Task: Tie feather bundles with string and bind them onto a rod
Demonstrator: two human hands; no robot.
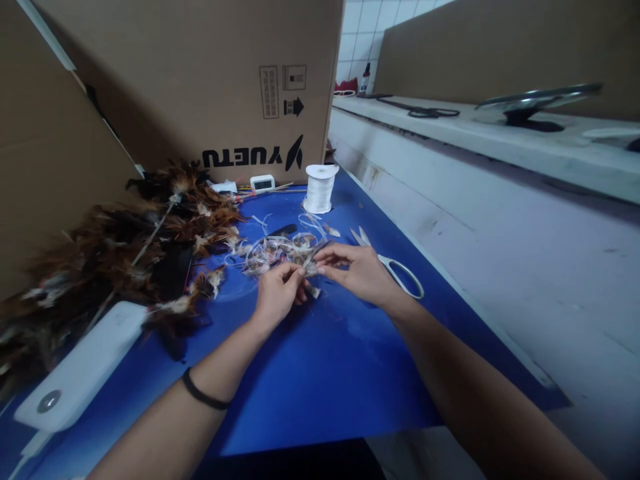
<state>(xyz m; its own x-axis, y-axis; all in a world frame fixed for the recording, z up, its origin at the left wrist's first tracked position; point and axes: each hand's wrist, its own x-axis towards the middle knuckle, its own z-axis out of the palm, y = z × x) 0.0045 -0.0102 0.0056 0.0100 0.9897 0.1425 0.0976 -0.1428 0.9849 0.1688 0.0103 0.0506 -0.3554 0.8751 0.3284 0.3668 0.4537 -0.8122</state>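
Note:
Over the blue tabletop (300,360), my left hand (280,293) and my right hand (357,270) face each other, fingertips close together. Both pinch a small greyish feather (311,259), whose lower part is hidden by the fingers. Just behind them lies a tangle of white ribbon (257,250) mixed with feather scraps. A pair of scissors (407,277) rests beside my right hand, blades partly behind it. Beyond the tangle stands a spool of white ribbon (319,190).
Brown feather bundles (125,233) pile up on the left, with a white power bank-like device (83,367) in front. A small digital display (263,183) and thin sticks lie by the large cardboard box (240,80). A pale ledge (450,123) runs along the right.

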